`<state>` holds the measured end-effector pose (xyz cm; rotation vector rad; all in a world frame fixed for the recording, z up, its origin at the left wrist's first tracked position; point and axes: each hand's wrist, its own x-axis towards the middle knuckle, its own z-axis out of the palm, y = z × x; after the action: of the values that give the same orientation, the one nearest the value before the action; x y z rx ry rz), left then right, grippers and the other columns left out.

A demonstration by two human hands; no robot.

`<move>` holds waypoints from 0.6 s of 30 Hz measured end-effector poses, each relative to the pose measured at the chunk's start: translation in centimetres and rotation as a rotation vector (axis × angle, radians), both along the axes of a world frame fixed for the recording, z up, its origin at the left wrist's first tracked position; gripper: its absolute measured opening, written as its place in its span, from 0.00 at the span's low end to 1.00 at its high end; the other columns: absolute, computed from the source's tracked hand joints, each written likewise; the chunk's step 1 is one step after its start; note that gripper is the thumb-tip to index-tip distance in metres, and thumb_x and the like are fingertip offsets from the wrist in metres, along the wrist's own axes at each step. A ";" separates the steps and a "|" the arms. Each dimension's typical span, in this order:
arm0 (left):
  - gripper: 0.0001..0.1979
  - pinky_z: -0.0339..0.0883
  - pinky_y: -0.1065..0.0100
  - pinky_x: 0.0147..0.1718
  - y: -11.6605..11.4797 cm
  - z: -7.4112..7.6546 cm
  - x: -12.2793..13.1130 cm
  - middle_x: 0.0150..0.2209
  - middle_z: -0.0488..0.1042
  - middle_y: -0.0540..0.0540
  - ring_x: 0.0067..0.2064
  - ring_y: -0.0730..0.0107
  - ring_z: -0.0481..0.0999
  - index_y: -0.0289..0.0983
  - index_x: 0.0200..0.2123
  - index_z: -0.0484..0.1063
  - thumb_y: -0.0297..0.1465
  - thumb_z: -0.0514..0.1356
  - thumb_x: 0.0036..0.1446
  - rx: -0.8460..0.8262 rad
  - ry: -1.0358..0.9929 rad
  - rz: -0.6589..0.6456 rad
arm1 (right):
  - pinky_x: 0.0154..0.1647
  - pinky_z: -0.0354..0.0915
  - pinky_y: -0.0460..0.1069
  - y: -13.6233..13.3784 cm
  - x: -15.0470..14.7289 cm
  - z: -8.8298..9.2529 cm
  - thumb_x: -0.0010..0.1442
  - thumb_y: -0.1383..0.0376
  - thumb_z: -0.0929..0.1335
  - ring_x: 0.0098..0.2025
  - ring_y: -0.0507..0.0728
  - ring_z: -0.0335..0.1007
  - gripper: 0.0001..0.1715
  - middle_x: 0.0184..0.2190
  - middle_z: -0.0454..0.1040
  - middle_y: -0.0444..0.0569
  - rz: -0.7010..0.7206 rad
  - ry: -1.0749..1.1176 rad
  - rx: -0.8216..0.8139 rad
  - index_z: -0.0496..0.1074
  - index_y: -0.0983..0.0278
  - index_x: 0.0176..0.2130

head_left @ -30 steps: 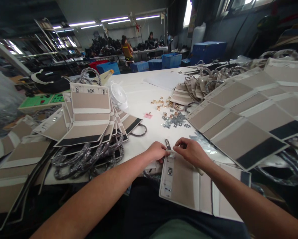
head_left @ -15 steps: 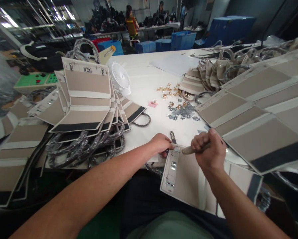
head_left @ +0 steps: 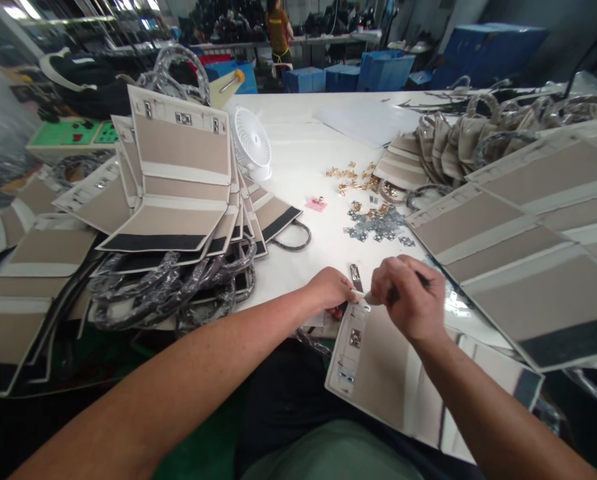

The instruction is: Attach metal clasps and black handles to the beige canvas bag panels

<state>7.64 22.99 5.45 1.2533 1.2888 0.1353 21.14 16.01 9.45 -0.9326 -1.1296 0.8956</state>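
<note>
Right hand (head_left: 408, 293): fist closed round slim hand tool (head_left: 373, 299), tip at top edge of beige-and-white flat bag panel (head_left: 378, 380). Left hand (head_left: 331, 290): fingers pinching that edge. Panel overhangs white table (head_left: 298, 167) near edge. Beyond: loose silver metal plates (head_left: 376, 223).

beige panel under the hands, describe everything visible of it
The beige panel is flat, fabric-like, with white borders and a dark band at its right end. Metal fittings sit along its left strip. It overhangs the white table. The left hand pinches its top edge; the right hand holds a tool there.
</note>
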 end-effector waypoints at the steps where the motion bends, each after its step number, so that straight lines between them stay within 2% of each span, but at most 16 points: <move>1: 0.03 0.59 0.72 0.15 0.0 -0.1 0.0 0.16 0.69 0.53 0.15 0.72 0.69 0.32 0.29 0.79 0.27 0.69 0.53 -0.005 -0.006 -0.006 | 0.20 0.57 0.49 0.0 0.1 0.6 0.68 0.58 0.70 0.18 0.50 0.58 0.26 0.15 0.61 0.40 -0.017 0.046 0.041 0.63 0.59 0.21; 3: 0.03 0.59 0.72 0.15 0.0 -0.4 -0.1 0.16 0.69 0.52 0.15 0.71 0.69 0.32 0.29 0.79 0.26 0.68 0.53 0.010 -0.024 -0.023 | 0.20 0.57 0.49 0.1 0.1 0.8 0.67 0.57 0.71 0.18 0.50 0.57 0.27 0.16 0.60 0.40 -0.055 0.080 0.084 0.61 0.59 0.20; 9: 0.06 0.63 0.71 0.17 -0.1 -0.3 -0.2 0.17 0.70 0.52 0.16 0.70 0.70 0.33 0.27 0.77 0.29 0.70 0.53 0.021 -0.036 -0.018 | 0.19 0.55 0.48 0.4 -0.4 -2.2 0.67 0.60 0.70 0.17 0.50 0.58 0.26 0.15 0.60 0.40 -0.046 0.027 -0.111 0.61 0.59 0.20; 13: 0.07 0.64 0.70 0.17 -0.1 -0.3 -0.4 0.16 0.68 0.53 0.16 0.69 0.71 0.34 0.26 0.75 0.29 0.69 0.52 0.024 -0.045 -0.029 | 0.18 0.55 0.48 1.0 -0.8 -1.3 0.66 0.59 0.70 0.17 0.50 0.56 0.25 0.15 0.60 0.39 -0.034 0.035 -0.068 0.61 0.59 0.21; 18: 0.09 0.66 0.71 0.18 0.3 -1.1 -0.5 0.15 0.67 0.51 0.18 0.67 0.73 0.34 0.21 0.72 0.28 0.67 0.51 0.085 -0.031 -0.137 | 0.20 0.57 0.47 1.4 -1.8 -0.4 0.67 0.57 0.69 0.18 0.50 0.58 0.26 0.15 0.63 0.40 0.054 -0.166 -0.180 0.61 0.60 0.20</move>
<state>7.13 23.25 4.32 1.4029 1.1771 0.1125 19.32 17.41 9.03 -1.1458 -1.2347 0.9900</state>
